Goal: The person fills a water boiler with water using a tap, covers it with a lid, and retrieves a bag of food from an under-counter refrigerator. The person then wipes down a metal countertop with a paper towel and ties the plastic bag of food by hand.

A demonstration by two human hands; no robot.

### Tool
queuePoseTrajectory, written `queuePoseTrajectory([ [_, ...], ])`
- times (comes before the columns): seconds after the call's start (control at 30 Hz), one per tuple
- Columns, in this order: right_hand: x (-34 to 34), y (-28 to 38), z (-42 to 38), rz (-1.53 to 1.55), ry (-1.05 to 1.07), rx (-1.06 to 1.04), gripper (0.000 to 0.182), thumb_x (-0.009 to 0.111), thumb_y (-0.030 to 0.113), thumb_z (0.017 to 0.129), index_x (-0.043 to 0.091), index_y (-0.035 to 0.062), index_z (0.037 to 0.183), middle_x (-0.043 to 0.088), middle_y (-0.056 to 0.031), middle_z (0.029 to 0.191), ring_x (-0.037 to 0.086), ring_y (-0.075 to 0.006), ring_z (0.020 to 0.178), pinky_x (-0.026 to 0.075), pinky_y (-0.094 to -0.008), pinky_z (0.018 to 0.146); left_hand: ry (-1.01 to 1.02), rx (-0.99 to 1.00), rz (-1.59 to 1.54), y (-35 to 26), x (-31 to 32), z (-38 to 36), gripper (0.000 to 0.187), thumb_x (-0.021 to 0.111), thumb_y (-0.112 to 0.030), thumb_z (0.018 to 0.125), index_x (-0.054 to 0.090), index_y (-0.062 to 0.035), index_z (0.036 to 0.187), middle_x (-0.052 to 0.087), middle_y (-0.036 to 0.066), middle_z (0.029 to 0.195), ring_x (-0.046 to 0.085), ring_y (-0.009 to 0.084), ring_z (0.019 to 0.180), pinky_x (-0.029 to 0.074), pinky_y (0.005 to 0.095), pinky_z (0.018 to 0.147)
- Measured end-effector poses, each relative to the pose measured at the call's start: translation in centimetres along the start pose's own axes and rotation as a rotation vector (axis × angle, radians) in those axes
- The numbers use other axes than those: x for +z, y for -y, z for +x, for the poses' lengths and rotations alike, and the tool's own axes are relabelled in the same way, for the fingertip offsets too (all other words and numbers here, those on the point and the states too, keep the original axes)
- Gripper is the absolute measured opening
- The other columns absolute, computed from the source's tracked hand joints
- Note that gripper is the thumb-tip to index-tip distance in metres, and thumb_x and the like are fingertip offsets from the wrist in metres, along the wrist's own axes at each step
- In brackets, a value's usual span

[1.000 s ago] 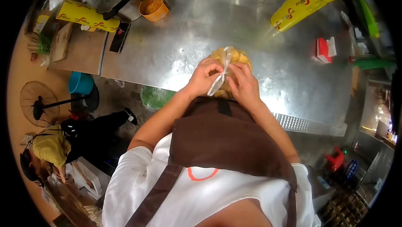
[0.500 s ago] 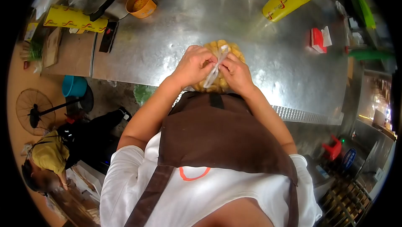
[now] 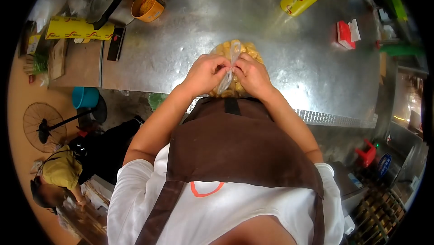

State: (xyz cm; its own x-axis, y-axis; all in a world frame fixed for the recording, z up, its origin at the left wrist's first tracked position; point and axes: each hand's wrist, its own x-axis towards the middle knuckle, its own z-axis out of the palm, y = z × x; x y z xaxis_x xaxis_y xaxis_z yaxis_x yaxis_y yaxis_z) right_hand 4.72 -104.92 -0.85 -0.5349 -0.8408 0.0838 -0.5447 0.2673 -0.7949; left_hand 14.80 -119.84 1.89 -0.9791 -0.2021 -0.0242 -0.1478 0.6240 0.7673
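Observation:
A clear plastic bag full of yellow chunks rests on the steel table at its front edge, close against my brown apron. Its gathered neck stands up in the middle. My left hand pinches the twisted plastic from the left, thumb and fingers closed. From the right, my right hand pinches the same neck, its fingertips nearly meeting those of the left. Whether there is a knot between the fingertips is too small to tell.
An orange tub with orange contents stands beside a lidded pot at the back left. Yellow printed rolls lie left, another back right. A red tissue pack is at right. A fan and a person in yellow are lower left.
Both hands stay on the bag's neck, with the fingertips drawn slightly closer together. The whole view has shifted a little.

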Motion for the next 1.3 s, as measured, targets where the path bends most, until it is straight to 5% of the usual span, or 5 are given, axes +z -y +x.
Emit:
queuePoseTrajectory([
  [0.07, 0.0, 0.0, 0.0, -0.002, 0.021, 0.010, 0.007, 0.059, 0.009, 0.081, 0.060, 0.0018, 0.083, 0.057, -0.0102, 0.090, 0.057, -0.0314, 0.083, 0.045, -0.0386, 0.072, 0.008, -0.163, -0.130, 0.7, 0.1, -0.2, 0.010, 0.066, -0.008, 0.077, 0.063, -0.0028, 0.085, 0.062, 0.010, 0.080, 0.058, 0.0242, 0.073, 0.047, 0.0344, 0.067],
  [0.57, -0.1, -0.2, 0.1, 0.016, 0.046, 0.042, 0.008, 0.060, 0.009, 0.081, 0.059, 0.0016, 0.084, 0.056, -0.0107, 0.090, 0.056, -0.0313, 0.085, 0.045, -0.0387, 0.073, 0.032, 0.035, 0.137, 0.1, -0.2, 1.0, 0.010, 0.067, -0.008, 0.072, 0.062, -0.0037, 0.080, 0.063, 0.009, 0.076, 0.061, 0.0249, 0.070, 0.048, 0.0338, 0.064],
  [0.9, 0.1, -0.5, 0.0, 0.053, -0.005, 0.016, 0.009, 0.061, 0.010, 0.080, 0.059, 0.0017, 0.079, 0.056, -0.0120, 0.088, 0.058, -0.0332, 0.083, 0.046, -0.0422, 0.072, 0.059, -0.037, 0.121, 0.3, 0.0, 0.6, 0.012, 0.065, -0.009, 0.075, 0.062, -0.0027, 0.085, 0.064, 0.011, 0.080, 0.062, 0.0256, 0.072, 0.049, 0.0347, 0.066],
  [1.3, 0.2, -0.6, 0.0, 0.068, -0.024, -0.013, 0.008, 0.061, 0.010, 0.080, 0.060, 0.0015, 0.080, 0.057, -0.0117, 0.087, 0.058, -0.0323, 0.082, 0.046, -0.0409, 0.071, 0.239, -0.173, -0.090, 1.3, -0.7, 1.5, 0.009, 0.059, -0.002, 0.081, 0.060, 0.0002, 0.090, 0.063, 0.006, 0.078, 0.060, 0.0121, 0.074, 0.049, 0.0272, 0.068],
])
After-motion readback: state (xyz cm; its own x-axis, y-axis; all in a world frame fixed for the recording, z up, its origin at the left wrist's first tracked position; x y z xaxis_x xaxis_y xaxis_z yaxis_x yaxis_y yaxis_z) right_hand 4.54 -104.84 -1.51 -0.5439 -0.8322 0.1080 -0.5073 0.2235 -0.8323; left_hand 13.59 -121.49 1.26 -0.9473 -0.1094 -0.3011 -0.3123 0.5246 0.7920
